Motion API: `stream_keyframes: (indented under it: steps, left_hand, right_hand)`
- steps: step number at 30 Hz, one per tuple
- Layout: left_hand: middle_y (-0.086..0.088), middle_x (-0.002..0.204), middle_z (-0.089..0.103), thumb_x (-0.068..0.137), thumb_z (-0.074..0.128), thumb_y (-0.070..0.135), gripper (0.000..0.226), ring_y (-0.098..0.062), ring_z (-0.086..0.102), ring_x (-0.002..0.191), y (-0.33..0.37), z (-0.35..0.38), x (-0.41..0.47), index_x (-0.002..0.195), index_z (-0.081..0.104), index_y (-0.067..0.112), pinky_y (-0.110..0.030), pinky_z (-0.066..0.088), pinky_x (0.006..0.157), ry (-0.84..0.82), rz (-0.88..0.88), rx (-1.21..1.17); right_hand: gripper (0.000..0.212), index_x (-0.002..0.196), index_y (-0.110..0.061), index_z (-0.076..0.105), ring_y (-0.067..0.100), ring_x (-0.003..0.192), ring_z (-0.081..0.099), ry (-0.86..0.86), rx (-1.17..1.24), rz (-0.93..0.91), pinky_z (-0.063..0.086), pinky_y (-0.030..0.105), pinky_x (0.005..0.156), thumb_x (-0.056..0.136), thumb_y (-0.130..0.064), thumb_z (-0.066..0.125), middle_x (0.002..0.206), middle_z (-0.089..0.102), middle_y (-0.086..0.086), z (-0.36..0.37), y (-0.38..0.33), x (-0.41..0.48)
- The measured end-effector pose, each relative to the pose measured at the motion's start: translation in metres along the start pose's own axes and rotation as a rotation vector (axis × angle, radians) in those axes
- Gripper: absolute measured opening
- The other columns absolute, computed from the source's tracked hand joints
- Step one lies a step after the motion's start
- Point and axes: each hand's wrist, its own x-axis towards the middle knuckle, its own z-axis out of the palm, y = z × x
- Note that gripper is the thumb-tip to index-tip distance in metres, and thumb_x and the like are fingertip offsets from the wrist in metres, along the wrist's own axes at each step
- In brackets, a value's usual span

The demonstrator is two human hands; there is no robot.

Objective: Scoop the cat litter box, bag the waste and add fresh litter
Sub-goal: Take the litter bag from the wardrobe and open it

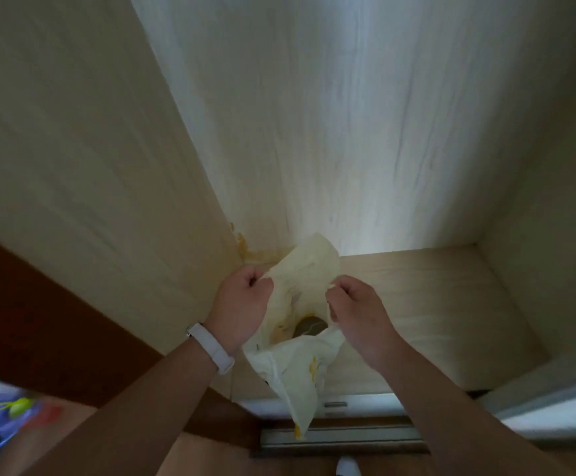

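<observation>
As hands [241, 304] [358, 314] grip bag [296, 369], cupboard [348, 132] surrounds.

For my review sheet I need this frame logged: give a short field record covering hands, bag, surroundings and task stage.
left hand: pinches the bag's left edge; white wristband on the wrist
right hand: pinches the bag's right edge
bag: thin whitish plastic with yellow print, mouth pulled apart, bottom hanging
bag contents: dark shape at the opening, cannot tell what
setting: light wood cabinet behind the bag
task stage: bag being opened; litter box and scoop not in view
</observation>
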Motion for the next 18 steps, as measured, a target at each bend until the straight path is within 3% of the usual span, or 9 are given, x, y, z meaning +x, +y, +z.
stream_keyframes:
  steps: [3,6,11,18]
  left_hand:
    - [0.014,0.047,0.035,0.089,0.054,0.011,0.032,-0.004,0.03,0.042,-0.003,-0.023,-0.02,0.062,0.037,0.017,-0.016,0.026,0.039,0.013,0.02,-0.063]
    - [0.003,0.056,0.035,0.089,0.054,0.013,0.027,-0.01,0.032,0.049,-0.01,-0.046,-0.046,0.066,0.039,0.015,-0.022,0.028,0.044,-0.04,0.076,-0.117]
    - [0.009,0.048,0.036,0.085,0.055,0.009,0.028,-0.005,0.031,0.042,-0.025,-0.081,-0.109,0.062,0.04,0.014,-0.017,0.027,0.041,-0.193,0.224,-0.161]
    - [0.008,0.052,0.035,0.088,0.055,0.012,0.025,-0.011,0.035,0.05,-0.079,-0.177,-0.176,0.066,0.042,0.011,-0.025,0.03,0.048,-0.264,0.319,-0.246]
  right_hand:
    - [0.027,0.063,-0.008,0.037,0.013,0.058,0.036,0.051,0.007,-0.014,0.031,0.033,0.056,0.086,-0.015,0.049,0.061,0.038,0.003,0.024,-0.014,-0.03]
    - [0.026,0.06,-0.018,0.037,0.015,0.058,0.036,0.118,0.011,-0.016,0.03,0.035,0.056,0.084,-0.018,0.049,0.06,0.036,0.0,0.051,-0.026,-0.064]
    - [0.024,0.068,0.001,0.037,0.013,0.054,0.032,0.267,0.02,-0.026,0.028,0.028,0.049,0.087,-0.01,0.048,0.063,0.035,0.006,0.109,-0.047,-0.141]
    - [0.024,0.066,-0.001,0.036,0.015,0.058,0.031,0.374,-0.029,-0.057,0.026,0.028,0.049,0.086,-0.009,0.047,0.063,0.033,0.005,0.183,-0.077,-0.242]
